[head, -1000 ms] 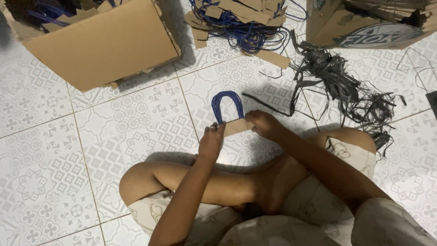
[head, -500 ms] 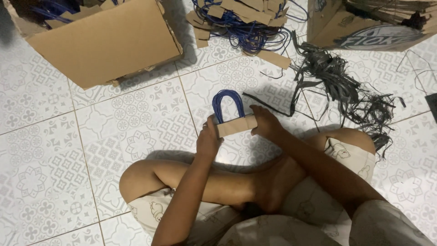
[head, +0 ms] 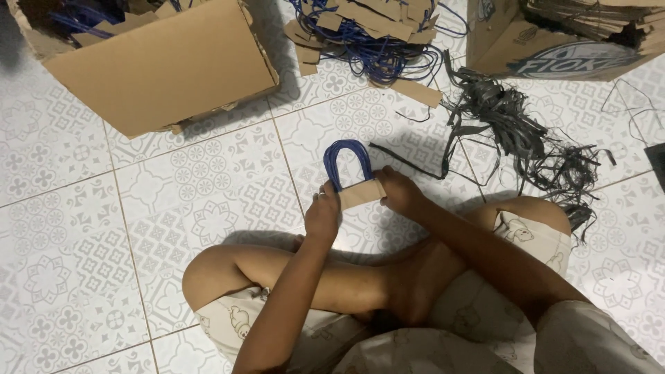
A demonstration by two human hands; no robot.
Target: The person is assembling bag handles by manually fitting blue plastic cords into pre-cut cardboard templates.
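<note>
I sit cross-legged on a patterned tile floor. My left hand [head: 323,216] and my right hand [head: 398,192] grip the two ends of a small stack of brown cardboard strips [head: 361,193]. Blue cord loops [head: 348,159] arch up from the stack, away from me. The stack is held just above the floor in front of my knees.
A large open cardboard box [head: 163,66] lies at the upper left with blue cords inside. A pile of blue cord handles with cardboard strips [head: 374,34] lies at the top centre. Black plastic straps [head: 526,131] are scattered at right, beside another cardboard box [head: 561,38].
The stack with its blue loops was low on the floor; both hands have lifted it a little and squared it, and now hold it steady.
</note>
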